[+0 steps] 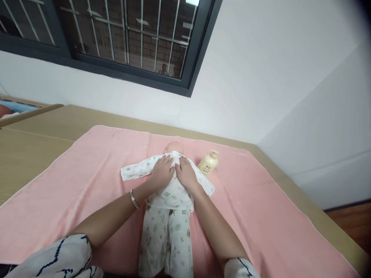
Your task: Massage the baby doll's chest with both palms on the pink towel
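Note:
A baby doll (pixel 174 147) lies on the pink blanket (pixel 246 185), its bald head pointing away from me. It wears a white patterned top (pixel 171 195) and matching trousers (pixel 155 235); the sleeves spread to both sides. My left hand (pixel 162 170) rests flat on the left part of the chest, fingers stretched out, with a silver bangle on the wrist. Beside it, my right hand (pixel 185 172) lies flat on the other side of the chest, fingers extended. Neither hand grips anything. Close to the right sleeve, a pale yellow bottle (pixel 208 162) lies tilted on the blanket.
Under the blanket is a wooden tabletop (pixel 84 116) that runs back to a white wall (pixel 237 77). Above it is a dark-framed window (pixel 130 34) with bars outside. At the far left, a wooden-edged compartment (pixel 31 112) holds blue and reddish items.

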A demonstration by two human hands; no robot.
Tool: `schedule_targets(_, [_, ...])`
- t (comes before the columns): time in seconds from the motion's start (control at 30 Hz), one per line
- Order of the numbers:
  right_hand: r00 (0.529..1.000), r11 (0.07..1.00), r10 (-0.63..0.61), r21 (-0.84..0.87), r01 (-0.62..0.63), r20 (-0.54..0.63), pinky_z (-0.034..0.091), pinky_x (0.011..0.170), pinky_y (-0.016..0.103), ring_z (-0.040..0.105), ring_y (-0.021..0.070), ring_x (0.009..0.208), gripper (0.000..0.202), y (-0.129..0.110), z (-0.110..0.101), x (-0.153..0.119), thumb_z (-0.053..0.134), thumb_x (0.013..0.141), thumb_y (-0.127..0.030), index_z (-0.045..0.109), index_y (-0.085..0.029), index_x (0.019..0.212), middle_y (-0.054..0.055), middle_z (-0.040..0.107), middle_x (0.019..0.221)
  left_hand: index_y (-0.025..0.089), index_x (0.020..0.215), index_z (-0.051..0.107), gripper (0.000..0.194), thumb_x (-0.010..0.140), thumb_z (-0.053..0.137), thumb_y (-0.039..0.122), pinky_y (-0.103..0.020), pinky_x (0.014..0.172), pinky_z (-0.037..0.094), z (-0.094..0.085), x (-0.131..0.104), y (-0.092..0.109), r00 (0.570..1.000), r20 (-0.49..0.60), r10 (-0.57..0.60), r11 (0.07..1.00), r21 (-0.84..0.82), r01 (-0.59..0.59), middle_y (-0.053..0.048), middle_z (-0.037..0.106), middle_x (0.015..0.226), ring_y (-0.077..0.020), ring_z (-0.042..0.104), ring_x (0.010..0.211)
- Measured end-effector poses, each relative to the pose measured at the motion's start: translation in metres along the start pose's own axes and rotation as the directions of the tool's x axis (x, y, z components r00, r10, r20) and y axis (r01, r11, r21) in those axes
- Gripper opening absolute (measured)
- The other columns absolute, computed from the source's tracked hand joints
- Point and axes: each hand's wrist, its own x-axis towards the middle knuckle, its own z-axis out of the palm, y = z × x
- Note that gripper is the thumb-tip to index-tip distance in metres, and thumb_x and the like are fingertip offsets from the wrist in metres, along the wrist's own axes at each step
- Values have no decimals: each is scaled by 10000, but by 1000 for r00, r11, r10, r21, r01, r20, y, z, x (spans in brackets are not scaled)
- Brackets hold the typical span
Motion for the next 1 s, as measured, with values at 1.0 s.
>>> schedule_targets(1.0, [1000, 1000, -13, -8, 13, -4, 135, 1187, 504, 176, 285, 1487, 559, 7, 9, -7, 298, 1010, -404, 339, -130, 1494, 160, 262, 1587, 129, 1328, 533, 439, 958, 369, 300, -511, 1134, 349, 10, -14, -7, 988, -147, -52, 997, -59, 43, -146, 540, 1416, -303, 406, 1384])
